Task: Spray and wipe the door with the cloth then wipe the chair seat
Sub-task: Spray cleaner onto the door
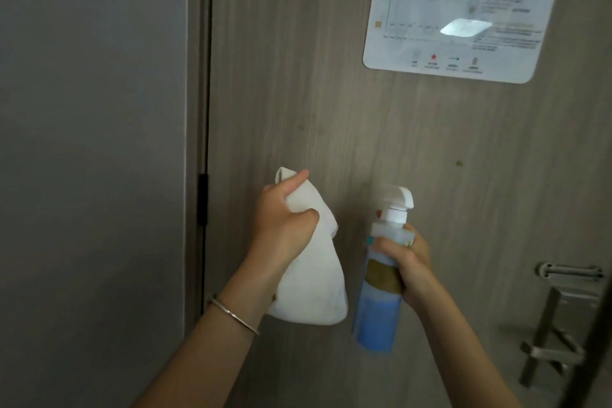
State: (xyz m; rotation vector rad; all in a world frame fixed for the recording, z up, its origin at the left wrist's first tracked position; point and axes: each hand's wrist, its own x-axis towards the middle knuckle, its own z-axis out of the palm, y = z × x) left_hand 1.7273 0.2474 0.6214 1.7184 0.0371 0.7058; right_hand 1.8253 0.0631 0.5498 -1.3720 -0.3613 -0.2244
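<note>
A grey-brown wood-grain door (381,129) fills the middle and right of the view. My left hand (281,219) grips a white cloth (314,285) that hangs down in front of the door. My right hand (410,258) holds a spray bottle (381,301) upright by its neck; the bottle has a white trigger head and blue liquid in its lower part. The nozzle points left, toward the cloth. No chair is in view.
A laminated notice (460,10) is stuck on the door at upper right. A metal lever handle and latch (563,308) sit at the door's lower right. The door's hinge (202,199) and frame run down the left, beside a grey wall (89,159).
</note>
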